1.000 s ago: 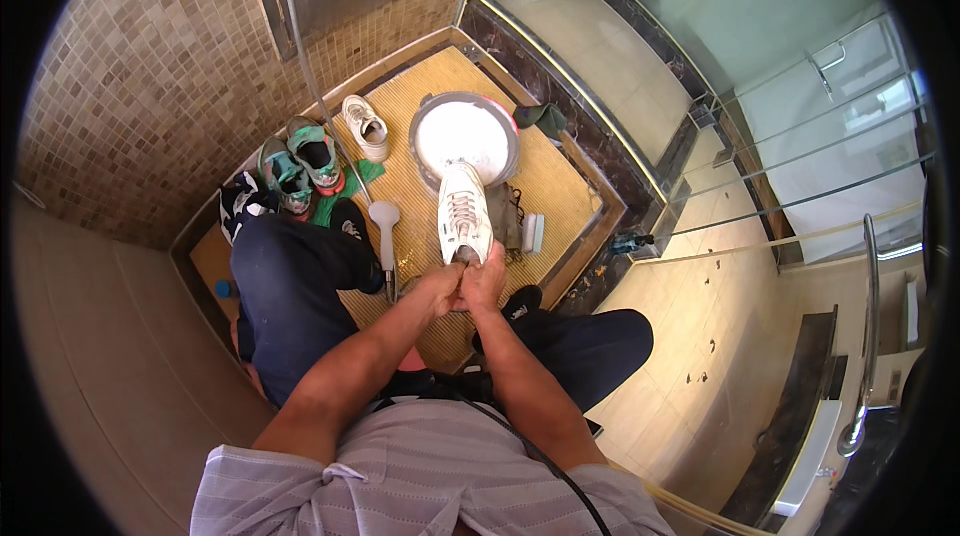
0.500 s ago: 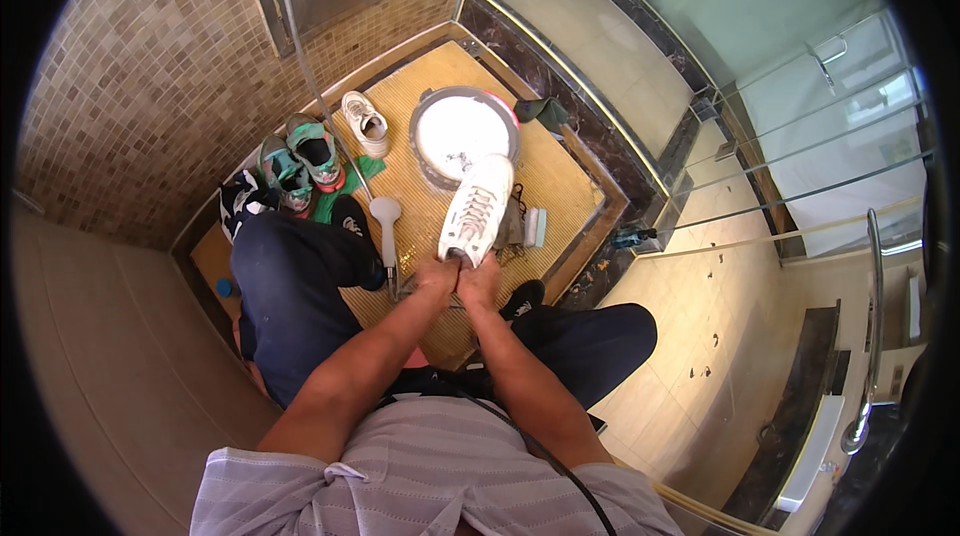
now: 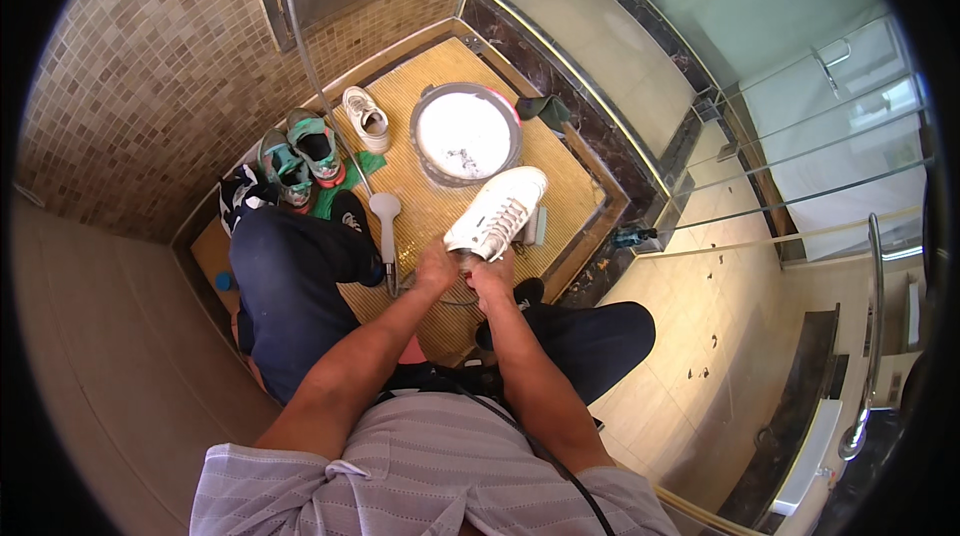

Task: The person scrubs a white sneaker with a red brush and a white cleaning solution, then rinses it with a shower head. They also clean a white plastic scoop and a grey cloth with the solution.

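A white lace-up sneaker (image 3: pixel 497 211) is held by its heel end between my two hands, its toe angled up and to the right, just in front of the basin. My left hand (image 3: pixel 437 267) is closed on the left side of the heel, and my right hand (image 3: pixel 494 276) grips the right side. A small reddish bit shows by my right fingers; I cannot make it out. The round grey basin (image 3: pixel 420 152) holds white suds (image 3: pixel 460 124). A block-shaped brush or similar item (image 3: pixel 540 226) lies partly hidden behind the sneaker.
A second white sneaker (image 3: pixel 366 120) stands left of the basin. Teal-and-grey shoes (image 3: pixel 315 148) sit by the tiled wall, near a green cloth (image 3: pixel 370 162). A white shower head (image 3: pixel 385 208) with its hose lies beside my left foot. A dark item (image 3: pixel 548 113) rests right of the basin.
The sneaker has swung to the right and nearer to me, its toe leaving the basin's front rim. Both hands have turned with it, the right one shifting slightly right.
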The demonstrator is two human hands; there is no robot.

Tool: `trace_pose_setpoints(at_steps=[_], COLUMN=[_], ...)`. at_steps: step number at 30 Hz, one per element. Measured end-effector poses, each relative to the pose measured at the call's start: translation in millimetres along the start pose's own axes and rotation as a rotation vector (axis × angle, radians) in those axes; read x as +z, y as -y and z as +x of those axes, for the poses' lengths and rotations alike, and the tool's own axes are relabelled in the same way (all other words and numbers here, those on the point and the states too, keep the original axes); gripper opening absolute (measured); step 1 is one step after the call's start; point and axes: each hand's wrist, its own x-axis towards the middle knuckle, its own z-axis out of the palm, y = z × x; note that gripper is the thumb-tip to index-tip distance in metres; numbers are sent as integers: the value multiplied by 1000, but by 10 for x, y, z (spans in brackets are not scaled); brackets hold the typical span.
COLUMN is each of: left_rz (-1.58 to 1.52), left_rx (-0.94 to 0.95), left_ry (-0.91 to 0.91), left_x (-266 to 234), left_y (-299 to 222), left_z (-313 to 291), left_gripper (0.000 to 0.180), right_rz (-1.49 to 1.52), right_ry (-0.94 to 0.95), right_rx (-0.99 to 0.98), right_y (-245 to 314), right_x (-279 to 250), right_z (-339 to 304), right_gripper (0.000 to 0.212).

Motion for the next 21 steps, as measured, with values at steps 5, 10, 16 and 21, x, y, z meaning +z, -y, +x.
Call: trace_pose_setpoints(at_steps=[5,10,16,21], left_rz=[45,27,-195,-879], left_rx=[15,459,486,-76], left_ry=[-160,-331,-300,-94], left_x=[-234,-509,-625,-367], left_y=[30,-31,-617,-449], left_z=[93,260,196,211], left_gripper=[45,44,47,30], right_rz=[-434,-618,-622,-611], right_ry=[281,63,318,132], right_rx=[-226,-883,-566,-425], right_y=[263,1251,1256,1126], right_x=[-237,-377,-372,-23], right_z=[-247,-399,39,-197], right_gripper=[42,48,44,40])
